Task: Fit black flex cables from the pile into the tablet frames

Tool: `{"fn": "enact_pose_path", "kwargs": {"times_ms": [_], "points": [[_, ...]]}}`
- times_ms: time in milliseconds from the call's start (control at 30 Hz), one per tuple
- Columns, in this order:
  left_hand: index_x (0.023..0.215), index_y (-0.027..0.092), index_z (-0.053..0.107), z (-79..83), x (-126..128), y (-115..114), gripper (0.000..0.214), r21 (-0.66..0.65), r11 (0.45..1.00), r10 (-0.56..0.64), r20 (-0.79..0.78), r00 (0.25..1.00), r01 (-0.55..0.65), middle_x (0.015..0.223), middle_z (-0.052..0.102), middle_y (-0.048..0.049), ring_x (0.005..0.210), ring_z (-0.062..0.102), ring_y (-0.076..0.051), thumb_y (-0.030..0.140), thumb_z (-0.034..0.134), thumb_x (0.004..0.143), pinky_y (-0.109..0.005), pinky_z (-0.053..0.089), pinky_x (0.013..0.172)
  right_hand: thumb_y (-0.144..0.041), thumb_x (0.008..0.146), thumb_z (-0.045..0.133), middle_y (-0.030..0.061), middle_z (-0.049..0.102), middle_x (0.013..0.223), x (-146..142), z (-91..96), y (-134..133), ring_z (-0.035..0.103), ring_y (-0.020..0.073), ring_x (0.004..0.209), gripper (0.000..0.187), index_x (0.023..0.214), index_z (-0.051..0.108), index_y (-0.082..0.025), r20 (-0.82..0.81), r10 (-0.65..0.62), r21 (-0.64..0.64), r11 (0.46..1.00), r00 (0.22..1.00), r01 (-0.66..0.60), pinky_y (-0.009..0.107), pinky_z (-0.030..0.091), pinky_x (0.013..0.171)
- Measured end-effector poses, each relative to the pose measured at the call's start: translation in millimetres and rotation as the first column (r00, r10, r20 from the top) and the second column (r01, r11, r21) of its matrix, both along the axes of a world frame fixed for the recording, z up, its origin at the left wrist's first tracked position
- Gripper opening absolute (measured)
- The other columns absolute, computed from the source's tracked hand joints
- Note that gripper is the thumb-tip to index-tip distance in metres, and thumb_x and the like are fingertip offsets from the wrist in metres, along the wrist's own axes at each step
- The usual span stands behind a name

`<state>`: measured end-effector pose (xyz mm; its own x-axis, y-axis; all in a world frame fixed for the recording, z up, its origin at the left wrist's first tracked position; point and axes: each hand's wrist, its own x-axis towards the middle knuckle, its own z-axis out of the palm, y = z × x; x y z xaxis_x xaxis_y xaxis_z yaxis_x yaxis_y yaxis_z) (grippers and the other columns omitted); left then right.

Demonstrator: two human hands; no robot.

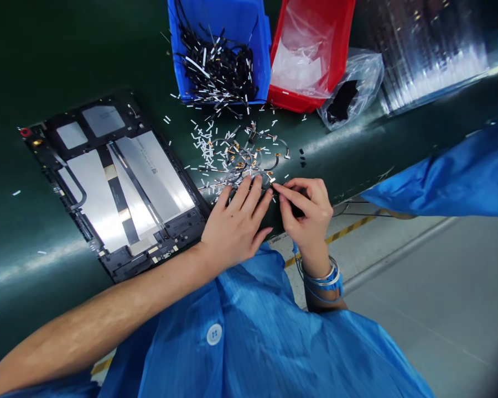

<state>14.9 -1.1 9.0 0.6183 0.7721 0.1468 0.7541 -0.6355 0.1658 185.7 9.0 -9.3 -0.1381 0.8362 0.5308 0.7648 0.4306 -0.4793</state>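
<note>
My left hand (237, 221) lies on the dark green bench with its fingers stretched over a tangle of thin flex cables (249, 160), touching them. My right hand (305, 207) is beside it, fingers curled in a pinch on the end of one small cable near the pile. A blue coiled wrist strap (326, 279) circles my right wrist. An opened tablet (116, 182), back cover off with silver battery cells showing, lies flat to the left of my left hand.
A blue bin (257, 33) holds many black cables; a red bin (311, 102) lined with clear plastic stands next to it. A clear bag (351, 88) with a black item lies right of it. White paper bits litter the bench (33, 66). Another person's blue sleeve (452, 177) reaches in at right.
</note>
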Motion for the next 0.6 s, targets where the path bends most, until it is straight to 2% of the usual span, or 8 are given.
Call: {"fn": "enact_pose_path", "kwargs": {"times_ms": [433, 600], "points": [[0.139, 0.007, 0.045, 0.5, 0.3, -0.1, 0.058, -0.029, 1.000, -0.004, -0.013, 1.000, 0.004, 0.146, 0.042, -0.0217, 0.132, 0.040, -0.036, 0.042, 0.047, 0.093, -0.047, 0.033, 0.102, -0.008, 0.081, 0.057, 0.0031, 0.061, 0.088, 0.2, -3.1, -3.0, 0.052, 0.0169, 0.079, 0.030, 0.102, 0.069, -0.027, 0.094, 0.010, 0.053, 0.998, 0.996, -0.015, 0.035, 0.048, 0.068], [0.140, 0.006, 0.044, 0.8, -0.1, 0.3, 0.059, -0.039, 0.999, -0.003, -0.008, 1.000, 0.003, 0.146, 0.041, -0.0220, 0.133, 0.039, -0.037, 0.042, 0.047, 0.093, -0.048, 0.032, 0.103, -0.008, 0.083, 0.055, 0.0025, 0.062, 0.089, 0.0, -3.5, -4.4, 0.054, 0.0163, 0.078, 0.035, 0.106, 0.069, -0.029, 0.016, 0.002, 0.044, 0.999, 1.000, -0.003, 0.036, 0.047, 0.070]]}}
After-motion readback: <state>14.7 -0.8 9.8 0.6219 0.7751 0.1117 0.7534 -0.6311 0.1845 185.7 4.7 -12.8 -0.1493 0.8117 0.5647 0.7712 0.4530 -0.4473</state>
